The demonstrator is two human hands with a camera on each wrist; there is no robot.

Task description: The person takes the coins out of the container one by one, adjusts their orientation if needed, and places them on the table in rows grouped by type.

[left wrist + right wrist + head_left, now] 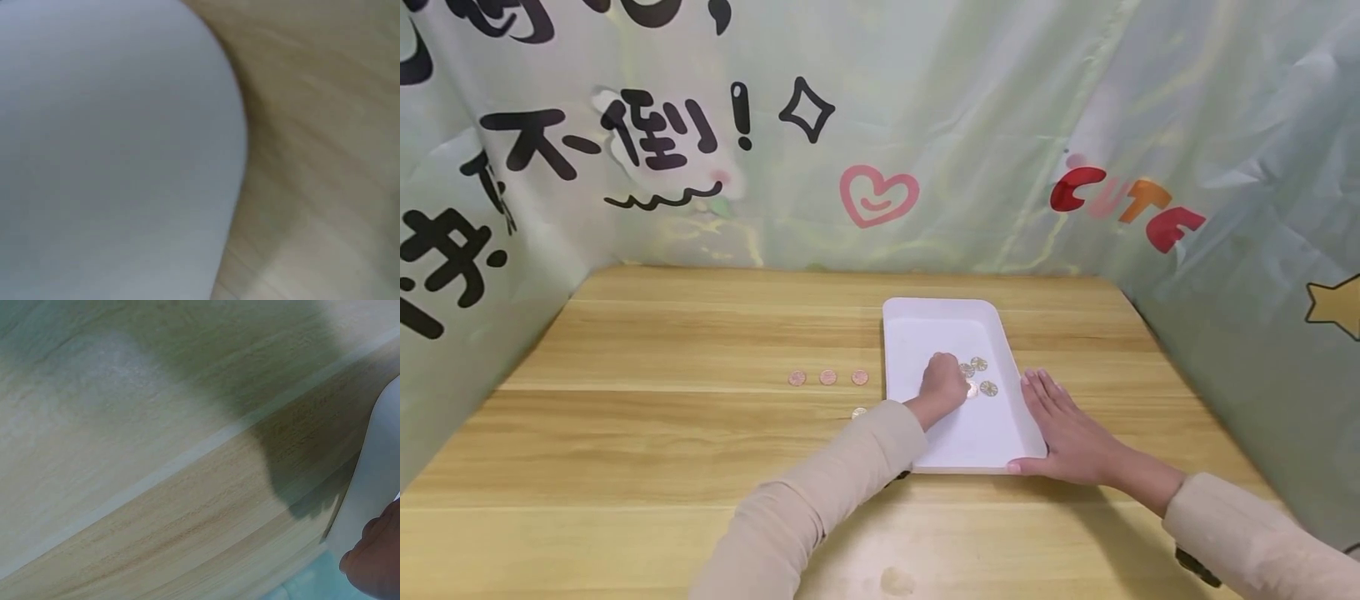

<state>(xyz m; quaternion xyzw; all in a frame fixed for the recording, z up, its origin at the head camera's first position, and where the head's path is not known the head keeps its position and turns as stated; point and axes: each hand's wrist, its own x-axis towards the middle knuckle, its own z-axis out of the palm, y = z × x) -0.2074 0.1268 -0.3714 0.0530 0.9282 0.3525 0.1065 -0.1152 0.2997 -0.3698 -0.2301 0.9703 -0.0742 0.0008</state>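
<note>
1. Largest is the printed cloth [970, 150], standing at 12 o'clock and wrapping both sides of the wooden table [700, 483].
2. The white tray [940, 325] lies flat, at about 2 o'clock from the table's middle. It is best kept from sliding, as a nudge could scatter what lies in it.
3. The right hand [1071, 442] suits that steadying job: fingers straight along the tray's 3 o'clock wall, thumb at its 5 o'clock corner, pressing from outside rather than clamping.
4. The left hand [944, 383], well apart from the right, reaches into the tray from 8 o'clock. Its fingers bend downward with the tips hidden, so I cannot tell whether they pinch a coin. Working well here probably means taking one disc by its edge, lifting straight up and keeping the wrist above the rim.
5. The tray coins [988, 388] cluster just beside that hand, from its 2 to 4 o'clock: small, round, thin, mostly pale gold with raised patterns, one pinker.
6. Three copper coins [827, 377] form an even row on the wood, at the tray's 9 o'clock. A pale coin [859, 412] sits at 6 o'clock from the nearest one, partly covered by the left sleeve [820, 475].
</note>
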